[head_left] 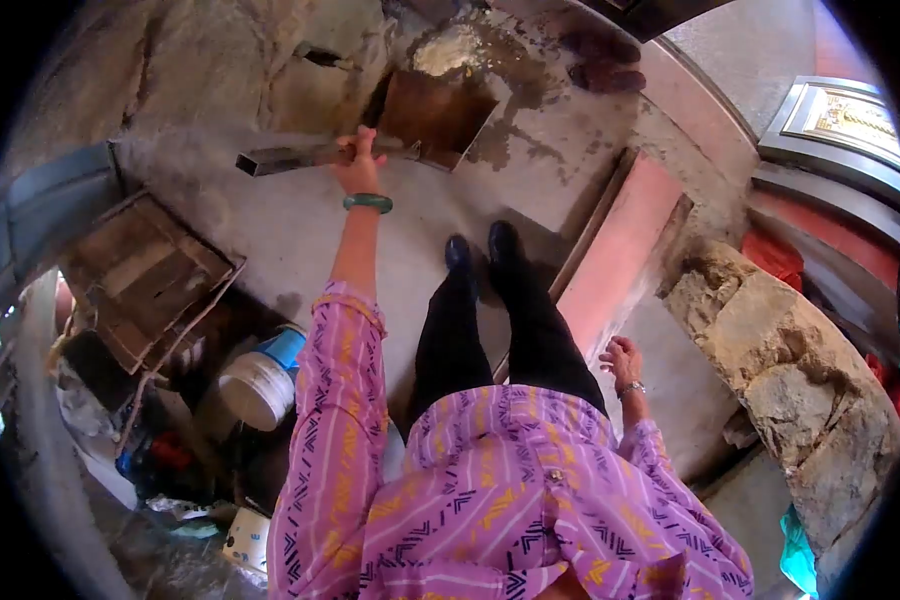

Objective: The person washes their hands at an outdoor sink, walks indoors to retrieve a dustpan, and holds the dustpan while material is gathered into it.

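My left hand [360, 163], a green bangle at its wrist, is stretched forward and closed around the square metal tube handle of what looks like a rusty dustpan [436, 112]. The hollow end of the handle points left, and the brown pan lies to the right of the hand, close to the floor. A pale heap of debris [448, 50] sits on the floor just beyond the pan. Low at my side, my right hand [622, 362] hangs with loosely curled fingers and holds nothing. It is nearest to a pink slab [625, 235].
Rough stone blocks [785, 365] stand to the right. On the left are a worn wooden box [135, 265], a white bucket [257, 390] and mixed clutter. A pair of dark shoes [608, 65] rests on the wet-stained floor ahead. My feet stand on the concrete floor [405, 245].
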Demonstrator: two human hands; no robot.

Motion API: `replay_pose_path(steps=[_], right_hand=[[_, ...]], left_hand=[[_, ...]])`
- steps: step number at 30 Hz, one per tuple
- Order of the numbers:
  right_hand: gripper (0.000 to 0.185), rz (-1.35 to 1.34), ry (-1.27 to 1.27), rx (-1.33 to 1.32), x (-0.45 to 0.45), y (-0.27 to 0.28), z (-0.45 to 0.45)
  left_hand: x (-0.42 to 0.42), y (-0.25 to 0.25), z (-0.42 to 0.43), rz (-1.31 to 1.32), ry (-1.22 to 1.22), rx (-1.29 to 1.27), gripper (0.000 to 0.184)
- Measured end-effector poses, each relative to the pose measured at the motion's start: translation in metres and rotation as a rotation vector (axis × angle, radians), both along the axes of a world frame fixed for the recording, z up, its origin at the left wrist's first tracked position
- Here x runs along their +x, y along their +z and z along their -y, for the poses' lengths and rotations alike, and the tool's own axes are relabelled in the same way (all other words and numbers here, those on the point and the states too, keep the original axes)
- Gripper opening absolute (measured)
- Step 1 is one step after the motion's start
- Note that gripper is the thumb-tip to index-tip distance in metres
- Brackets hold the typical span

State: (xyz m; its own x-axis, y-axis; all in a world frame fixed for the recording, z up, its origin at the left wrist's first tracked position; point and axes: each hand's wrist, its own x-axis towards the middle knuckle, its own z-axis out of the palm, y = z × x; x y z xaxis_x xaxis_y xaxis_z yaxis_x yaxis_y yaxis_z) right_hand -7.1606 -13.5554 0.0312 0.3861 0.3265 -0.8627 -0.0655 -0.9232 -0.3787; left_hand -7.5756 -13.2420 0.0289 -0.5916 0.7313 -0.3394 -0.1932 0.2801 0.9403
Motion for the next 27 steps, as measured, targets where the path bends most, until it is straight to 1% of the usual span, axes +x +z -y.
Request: replay_pose_path(steps=[2,4,8,10,11,13,16,17,19,23,25,27], right_hand=[[0.025,-0.006,0.006,-0.039,-0.003,0.0,-0.002],[0.026,-0.003,0.007,-0.061,-0.006,-0.003,0.0],[0.026,-0.008,-0.009,-0.075,-0.018,-0.001,0.002],[0.027,0.004,-0.018,-0.078,-0.027,-0.001,-0.002],[0.027,0.007,-0.024,-0.082,-0.033,0.001,-0.006],[0.027,0.004,-0.036,-0.044,-0.045,0.007,-0.012],[0.027,0.001,-0.062,-0.045,-0.058,0.008,-0.017],[0.027,0.002,-0.065,-0.047,-0.061,0.008,-0.018],[0.027,0.003,-0.051,-0.066,-0.066,0.008,-0.021],[0.028,0.008,-0.057,-0.072,-0.076,0.01,-0.03],[0.026,0.022,-0.053,-0.037,-0.081,0.01,-0.035],[0.028,0.013,-0.042,-0.038,-0.086,0.008,-0.038]], left_hand=[[-0.002,-0.001,0.0,0.01,0.015,-0.007,0.017],[-0.004,-0.003,0.0,-0.017,-0.035,0.081,0.013],[-0.016,-0.01,-0.001,-0.062,-0.064,0.102,0.011],[-0.016,-0.003,-0.008,-0.01,0.0,0.092,0.012],[-0.019,-0.004,-0.009,-0.007,-0.005,0.087,0.012],[-0.025,-0.005,-0.009,0.053,0.081,0.032,0.015],[-0.029,0.0,0.003,0.043,0.071,0.018,0.019],[-0.029,-0.002,0.006,0.044,0.068,0.016,0.019],[-0.028,-0.006,0.009,0.108,0.157,0.057,0.021],[-0.022,-0.008,0.004,0.065,0.158,0.061,0.019],[-0.018,-0.008,0.001,-0.001,0.104,0.07,0.02],[-0.009,-0.011,0.005,0.018,0.086,0.066,0.019]])
